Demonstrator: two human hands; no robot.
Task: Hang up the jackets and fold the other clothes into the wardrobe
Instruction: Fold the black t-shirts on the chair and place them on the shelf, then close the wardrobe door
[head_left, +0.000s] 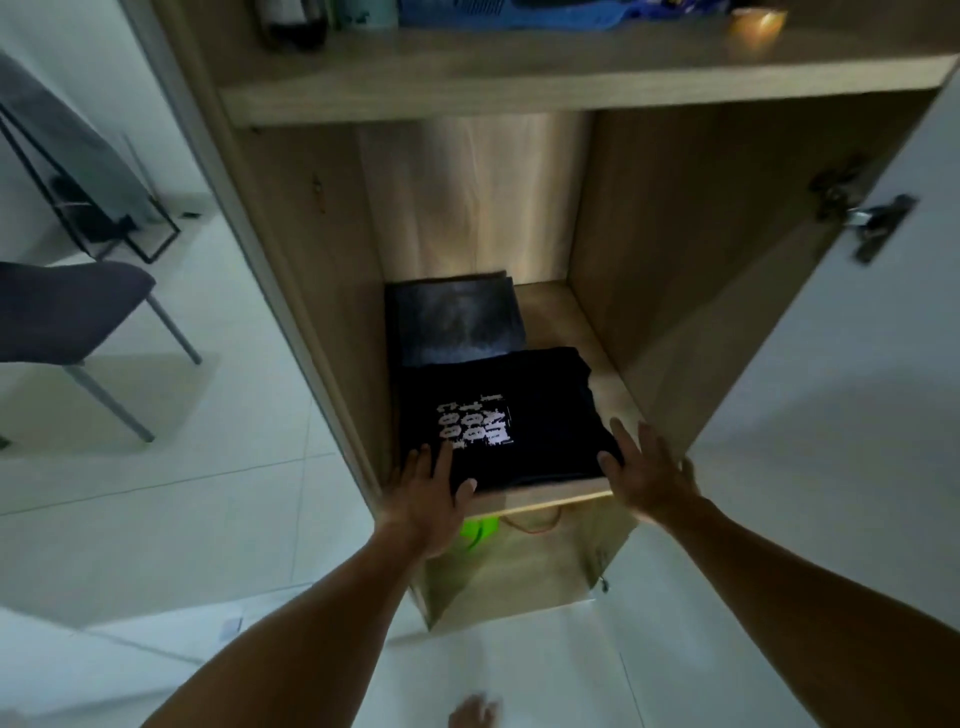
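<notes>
— Black shirt (519, 421), where does it lie?
— Folded on the wardrobe shelf (550, 500), before the jeans (457, 322).
— Each grip?
— Left hand (428, 493) and right hand (647, 473) flank it, fingers spread, holding nothing.

White block print sits on the folded black T-shirt (511, 415) in front of me, turned sideways. I make out what look like zeros; the rest is unreadable.
</notes>
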